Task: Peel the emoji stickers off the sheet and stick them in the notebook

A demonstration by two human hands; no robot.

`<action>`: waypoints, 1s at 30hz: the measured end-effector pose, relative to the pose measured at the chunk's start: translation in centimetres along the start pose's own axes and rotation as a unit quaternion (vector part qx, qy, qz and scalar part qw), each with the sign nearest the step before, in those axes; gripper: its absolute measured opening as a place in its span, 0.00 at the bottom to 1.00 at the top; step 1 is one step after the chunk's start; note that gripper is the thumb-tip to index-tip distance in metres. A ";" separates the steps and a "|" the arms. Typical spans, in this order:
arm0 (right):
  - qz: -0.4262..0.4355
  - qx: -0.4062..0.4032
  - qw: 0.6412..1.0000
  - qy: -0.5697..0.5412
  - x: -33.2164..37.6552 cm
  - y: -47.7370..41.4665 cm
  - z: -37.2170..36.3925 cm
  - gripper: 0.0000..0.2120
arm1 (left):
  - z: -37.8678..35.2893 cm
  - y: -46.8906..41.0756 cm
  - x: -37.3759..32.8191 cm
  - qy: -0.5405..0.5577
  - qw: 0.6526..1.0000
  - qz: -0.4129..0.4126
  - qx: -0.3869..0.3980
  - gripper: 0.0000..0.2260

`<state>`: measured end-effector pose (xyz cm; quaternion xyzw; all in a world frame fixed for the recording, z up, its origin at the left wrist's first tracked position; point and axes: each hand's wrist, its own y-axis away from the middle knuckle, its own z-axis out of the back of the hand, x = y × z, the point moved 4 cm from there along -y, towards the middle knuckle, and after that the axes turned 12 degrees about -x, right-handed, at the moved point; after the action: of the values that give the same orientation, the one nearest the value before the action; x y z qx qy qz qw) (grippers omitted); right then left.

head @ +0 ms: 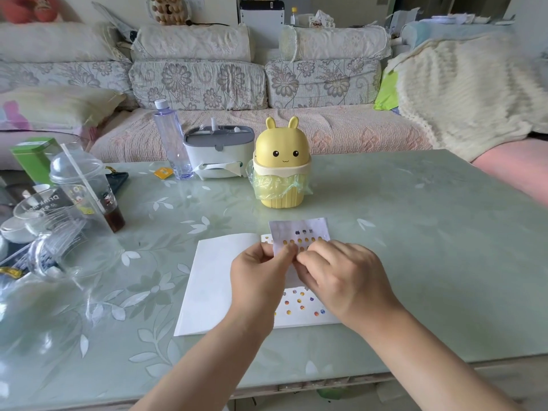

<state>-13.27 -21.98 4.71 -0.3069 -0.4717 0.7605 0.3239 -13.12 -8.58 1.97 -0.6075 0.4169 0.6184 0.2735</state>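
An open white notebook (210,280) lies flat on the table in front of me. Its right page carries several small emoji stickers (299,302). My left hand (258,277) pinches the lower left edge of the sticker sheet (299,231), a pale sheet with rows of yellow emoji dots, held above the notebook. My right hand (341,274) is curled at the sheet's lower edge, fingertips against the stickers; what they pinch is hidden. The lower half of the sheet is covered by both hands.
A yellow bunny-shaped desktop bin (280,164) stands just behind the notebook. A tissue box (218,151) and a clear bottle (172,140) sit at the back. Plastic cups and a glass pitcher (62,232) crowd the table's left side. The glass-topped table (430,247) runs on to the right.
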 end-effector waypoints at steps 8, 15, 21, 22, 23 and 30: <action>-0.012 0.002 0.998 -0.060 0.2 0.3 -0.5 0.14 | 0.5 0.6 0.3 0.018 0.998 0.002 -0.064 0.14; -0.074 -0.012 0.990 -0.122 -0.1 0.9 -0.4 0.10 | 0.5 1.4 0.4 0.043 0.997 0.026 -0.056 0.13; -0.041 0.002 0.993 -0.114 0.2 1.4 -0.3 0.10 | 0.3 1.9 1.1 0.073 0.994 0.067 -0.052 0.18; -0.036 0.001 0.993 -0.113 0.2 1.5 -0.2 0.10 | 0.3 2.0 1.3 0.081 0.993 0.074 -0.052 0.19; -0.033 0.001 0.993 -0.114 0.3 1.4 -0.1 0.10 | 0.3 2.0 1.4 0.089 0.991 0.082 -0.051 0.19; -0.032 0.008 0.992 -0.119 -0.3 1.4 -0.2 0.08 | -0.2 1.1 1.4 0.092 0.985 0.138 0.041 0.09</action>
<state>-13.21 -22.61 3.36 -0.1967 -0.5102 0.7848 0.2918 -14.11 -9.56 0.78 -0.5869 0.5451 0.5739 0.1704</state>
